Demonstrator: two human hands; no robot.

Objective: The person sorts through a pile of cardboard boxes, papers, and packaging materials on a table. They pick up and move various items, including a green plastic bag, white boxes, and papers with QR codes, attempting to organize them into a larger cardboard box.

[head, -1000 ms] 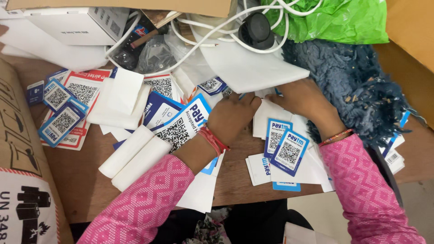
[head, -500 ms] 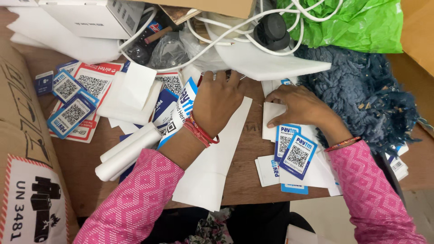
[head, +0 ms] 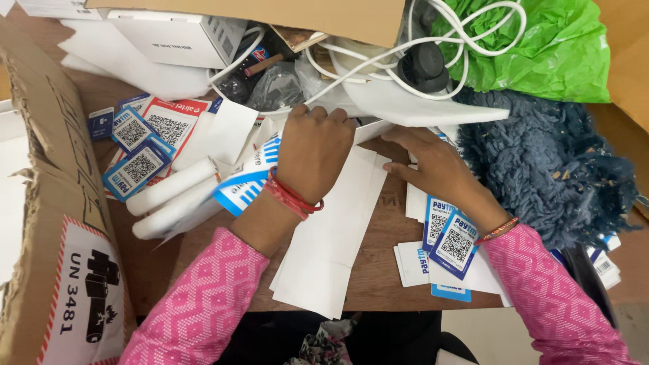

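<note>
My left hand (head: 314,152) lies palm down on a stack of long white sheets (head: 324,250), with its fingers curled over the stack's far edge. A blue and white code sticker (head: 243,186) sticks out from under its wrist. To the right, my right hand (head: 433,165) rests flat on the wooden table, fingers stretched toward the right edge of the sheets. Several small blue code cards (head: 449,240) lie by its wrist. Both sleeves are pink, and each wrist has a red bracelet.
White paper rolls (head: 169,196) and more code cards (head: 138,165) lie at left beside a torn cardboard box (head: 61,223). At the back are a white box (head: 182,34), white cable (head: 378,61), a foam sheet (head: 419,108) and a green bag (head: 541,47). A blue shaggy cloth (head: 547,169) fills the right.
My left hand has moved away from me over the white sheets and curled its fingers over their far edge. My right hand has slid left off the small cards toward the sheets.
</note>
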